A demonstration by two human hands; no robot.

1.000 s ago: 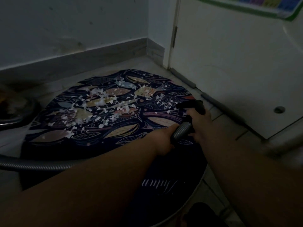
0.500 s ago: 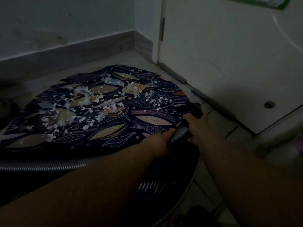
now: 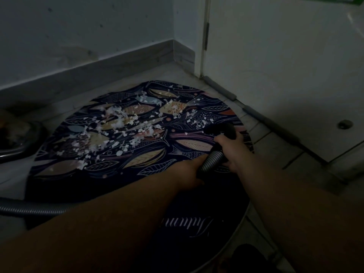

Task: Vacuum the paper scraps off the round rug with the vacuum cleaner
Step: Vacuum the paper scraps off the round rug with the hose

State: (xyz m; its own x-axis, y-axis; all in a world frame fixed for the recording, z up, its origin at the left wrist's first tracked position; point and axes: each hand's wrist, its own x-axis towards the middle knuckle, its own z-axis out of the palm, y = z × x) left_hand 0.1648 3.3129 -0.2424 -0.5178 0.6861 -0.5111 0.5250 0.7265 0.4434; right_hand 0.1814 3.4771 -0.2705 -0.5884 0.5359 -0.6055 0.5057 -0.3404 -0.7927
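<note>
A dark round rug [image 3: 149, 166] with a fish and leaf print lies on the tiled floor. White paper scraps [image 3: 118, 125] are strewn over its far and left parts. My right hand [image 3: 234, 148] grips the black nozzle [image 3: 222, 131] of the vacuum cleaner at the rug's right side, its mouth low over the rug near a few scraps. My left hand [image 3: 189, 170] holds the ribbed grey hose [image 3: 211, 160] just behind it. The hose [image 3: 35, 209] runs on behind my left forearm to the left edge of the view.
A white door [image 3: 285, 75] with a floor stop [image 3: 344, 124] stands to the right, close to the rug's edge. A wall with a skirting board [image 3: 88, 73] runs behind. A dark rounded object [image 3: 17, 140] sits at the left edge. The room is dim.
The view has shifted, so the rug sits further right and lower in frame. Both hands keep their hold on the hose and nozzle, at about the same spot on the rug's right side.
</note>
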